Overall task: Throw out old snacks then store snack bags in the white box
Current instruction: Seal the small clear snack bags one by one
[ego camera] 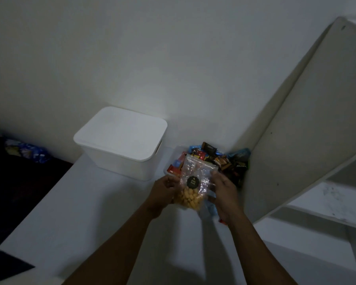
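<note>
A clear zip bag of yellow puffed snacks point(193, 186) with a round black label is held upright between both hands above the white tabletop point(80, 212). My left hand point(162, 192) grips its left edge and my right hand point(224, 190) grips its right edge. Behind the bag lies a pile of small colourful snack packets point(216, 159) in a shallow clear tray against the wall. The white box point(121, 140) stands to the left of the pile with its lid closed.
A white shelving unit point(308, 124) rises at the right, close to the pile. A blue patterned bag point(29, 151) lies on a dark surface at the far left. The tabletop's left edge drops to a dark floor.
</note>
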A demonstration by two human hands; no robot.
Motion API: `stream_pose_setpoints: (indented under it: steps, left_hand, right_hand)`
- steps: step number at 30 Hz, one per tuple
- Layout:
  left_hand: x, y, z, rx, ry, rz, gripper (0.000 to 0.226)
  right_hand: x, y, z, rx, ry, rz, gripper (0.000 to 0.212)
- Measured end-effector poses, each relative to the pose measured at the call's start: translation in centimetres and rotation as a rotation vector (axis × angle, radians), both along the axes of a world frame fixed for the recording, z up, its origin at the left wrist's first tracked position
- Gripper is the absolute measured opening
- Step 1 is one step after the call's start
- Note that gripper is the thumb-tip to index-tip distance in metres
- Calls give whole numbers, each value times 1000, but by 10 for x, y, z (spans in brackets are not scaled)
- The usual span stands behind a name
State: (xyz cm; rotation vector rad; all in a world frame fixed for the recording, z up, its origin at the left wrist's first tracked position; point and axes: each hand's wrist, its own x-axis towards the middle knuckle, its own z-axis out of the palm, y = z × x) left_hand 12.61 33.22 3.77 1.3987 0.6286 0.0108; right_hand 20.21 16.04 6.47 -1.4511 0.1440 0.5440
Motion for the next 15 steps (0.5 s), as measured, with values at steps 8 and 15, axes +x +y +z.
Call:
stream_pose_setpoints:
  steps: [8, 15]
  left_hand:
    - [-71, 17, -48, 202, 180, 140, 21]
    - [-123, 29, -86, 464, 368, 0, 46]
  right_hand:
    - [-72, 22, -69, -275, 177, 308, 38]
    - [-115, 45, -133, -317, 272, 406, 75]
